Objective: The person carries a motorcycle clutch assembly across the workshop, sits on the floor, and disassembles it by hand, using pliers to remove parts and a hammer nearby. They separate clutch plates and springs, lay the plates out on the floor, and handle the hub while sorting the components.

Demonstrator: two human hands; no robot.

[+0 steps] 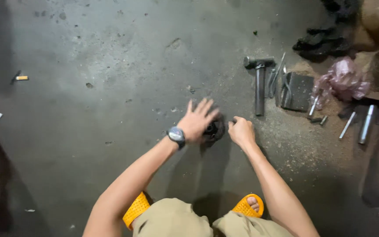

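Note:
I squat over a grey concrete floor. My left hand (197, 121), a dark watch on its wrist, lies flat with fingers spread on top of a small round black metal part (215, 130) on the floor. My right hand (241, 130) is closed beside that part's right edge, pinching something small and dark that I cannot make out. Most of the part is hidden under my left palm.
A heavy metal hammer (259, 83) lies beyond my hands, next to thin rods and a dark flat block (298, 91). Further right are a pink plastic bag (342, 80), metal pins and tubes (366, 123), and black rags (325, 37). My orange sandals (247, 206) are below.

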